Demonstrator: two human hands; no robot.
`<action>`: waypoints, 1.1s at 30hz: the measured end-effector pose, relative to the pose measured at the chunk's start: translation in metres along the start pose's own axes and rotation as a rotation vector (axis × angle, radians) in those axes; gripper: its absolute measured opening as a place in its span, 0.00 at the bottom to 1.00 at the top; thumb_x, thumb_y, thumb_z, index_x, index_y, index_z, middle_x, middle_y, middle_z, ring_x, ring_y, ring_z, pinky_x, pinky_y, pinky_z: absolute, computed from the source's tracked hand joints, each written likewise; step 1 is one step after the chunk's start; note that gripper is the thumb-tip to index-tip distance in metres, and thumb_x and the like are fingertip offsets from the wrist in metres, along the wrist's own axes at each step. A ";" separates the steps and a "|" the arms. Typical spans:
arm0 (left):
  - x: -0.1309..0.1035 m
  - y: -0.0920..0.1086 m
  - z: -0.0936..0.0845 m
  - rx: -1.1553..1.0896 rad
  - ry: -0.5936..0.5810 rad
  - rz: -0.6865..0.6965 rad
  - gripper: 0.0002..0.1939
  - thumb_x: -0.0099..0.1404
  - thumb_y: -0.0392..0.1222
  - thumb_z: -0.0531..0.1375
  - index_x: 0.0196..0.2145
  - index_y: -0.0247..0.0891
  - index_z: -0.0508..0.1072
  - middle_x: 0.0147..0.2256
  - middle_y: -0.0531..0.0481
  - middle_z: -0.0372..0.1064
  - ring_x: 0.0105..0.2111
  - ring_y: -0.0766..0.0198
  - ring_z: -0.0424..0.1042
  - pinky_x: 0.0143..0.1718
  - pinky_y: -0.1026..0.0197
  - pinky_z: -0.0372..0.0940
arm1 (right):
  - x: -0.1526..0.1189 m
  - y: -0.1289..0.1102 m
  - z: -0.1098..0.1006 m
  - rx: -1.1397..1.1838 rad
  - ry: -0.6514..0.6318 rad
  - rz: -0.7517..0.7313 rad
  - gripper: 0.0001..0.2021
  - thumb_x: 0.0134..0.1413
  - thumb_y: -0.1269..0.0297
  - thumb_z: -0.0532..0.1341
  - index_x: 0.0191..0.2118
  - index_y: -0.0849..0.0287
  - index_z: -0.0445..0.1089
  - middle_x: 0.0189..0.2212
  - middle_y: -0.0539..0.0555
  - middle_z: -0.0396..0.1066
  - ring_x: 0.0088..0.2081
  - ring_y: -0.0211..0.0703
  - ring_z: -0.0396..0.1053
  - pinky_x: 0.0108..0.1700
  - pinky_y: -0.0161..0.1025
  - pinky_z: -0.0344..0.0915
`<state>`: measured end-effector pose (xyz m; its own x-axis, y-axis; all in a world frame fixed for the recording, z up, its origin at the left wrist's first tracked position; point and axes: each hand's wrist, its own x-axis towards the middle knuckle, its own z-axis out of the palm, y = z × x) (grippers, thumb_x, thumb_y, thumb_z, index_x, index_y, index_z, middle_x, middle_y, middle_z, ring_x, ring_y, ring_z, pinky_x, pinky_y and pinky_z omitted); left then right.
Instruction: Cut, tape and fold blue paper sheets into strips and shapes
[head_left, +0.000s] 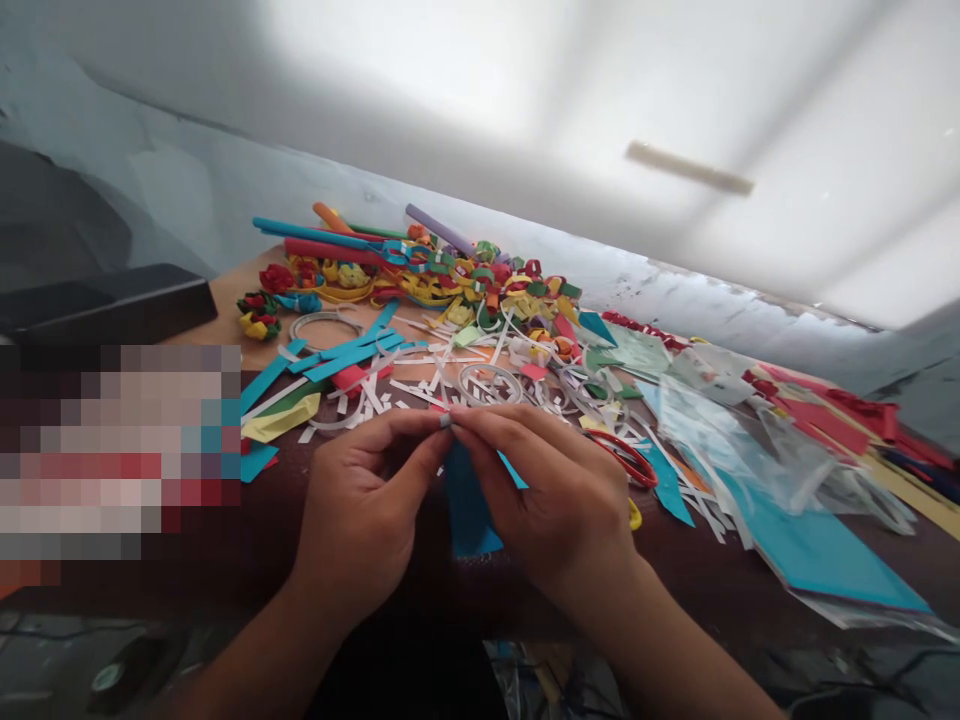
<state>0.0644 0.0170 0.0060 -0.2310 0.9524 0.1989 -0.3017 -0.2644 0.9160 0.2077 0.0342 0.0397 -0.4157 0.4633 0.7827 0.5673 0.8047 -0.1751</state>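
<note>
From where I stood, the white ring [487, 368] lying amid the paper scraps made the handiest landmark, and both hands worked on the person's side of it. The left hand [367, 500] pinched a small pale piece [447, 421] between thumb and forefinger. The right hand [562, 490] met it there, its fingertips pressed together on the other end, so the piece sat between the two grips, just short of the ring and a little to its left. The piece was too small for me to tell its long axis.

The blue paper strip [471, 505] lay below the pinch, farther from the ring, its long axis running toward the person. It was nearer the right hand; whether it hung from the fingers or rested on the table, I couldn't tell. Red-handled scissors [636, 466] lay right of the ring, partly hidden by that hand.
</note>
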 end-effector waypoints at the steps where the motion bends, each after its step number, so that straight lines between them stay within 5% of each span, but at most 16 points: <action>1: -0.002 0.001 0.000 0.052 0.013 0.015 0.06 0.58 0.39 0.73 0.35 0.46 0.84 0.31 0.58 0.81 0.33 0.68 0.78 0.35 0.71 0.70 | 0.000 0.000 -0.001 -0.035 -0.034 -0.010 0.10 0.69 0.72 0.59 0.47 0.64 0.78 0.41 0.56 0.83 0.42 0.41 0.80 0.46 0.36 0.75; 10: -0.005 0.004 0.005 0.247 0.130 0.132 0.00 0.62 0.41 0.69 0.33 0.45 0.81 0.29 0.57 0.80 0.31 0.66 0.79 0.33 0.68 0.72 | -0.001 0.004 -0.003 -0.087 -0.096 -0.065 0.12 0.72 0.70 0.56 0.49 0.62 0.77 0.42 0.55 0.83 0.41 0.42 0.80 0.45 0.37 0.75; 21: -0.010 0.001 0.003 0.383 0.058 0.296 0.03 0.67 0.39 0.65 0.36 0.45 0.80 0.34 0.57 0.81 0.34 0.68 0.78 0.37 0.67 0.71 | 0.006 0.003 -0.011 -0.264 -0.125 -0.168 0.12 0.72 0.68 0.56 0.43 0.63 0.78 0.39 0.57 0.83 0.35 0.43 0.79 0.36 0.39 0.70; 33: -0.010 -0.001 0.002 0.388 -0.021 0.309 0.04 0.70 0.39 0.62 0.36 0.43 0.77 0.32 0.57 0.77 0.34 0.68 0.75 0.37 0.67 0.68 | 0.007 0.003 -0.012 -0.160 -0.165 -0.109 0.10 0.69 0.69 0.58 0.41 0.60 0.78 0.38 0.55 0.83 0.35 0.41 0.80 0.38 0.37 0.73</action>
<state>0.0683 0.0083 0.0039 -0.2355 0.8424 0.4847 0.1454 -0.4626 0.8746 0.2154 0.0350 0.0519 -0.5833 0.4421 0.6814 0.6130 0.7900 0.0122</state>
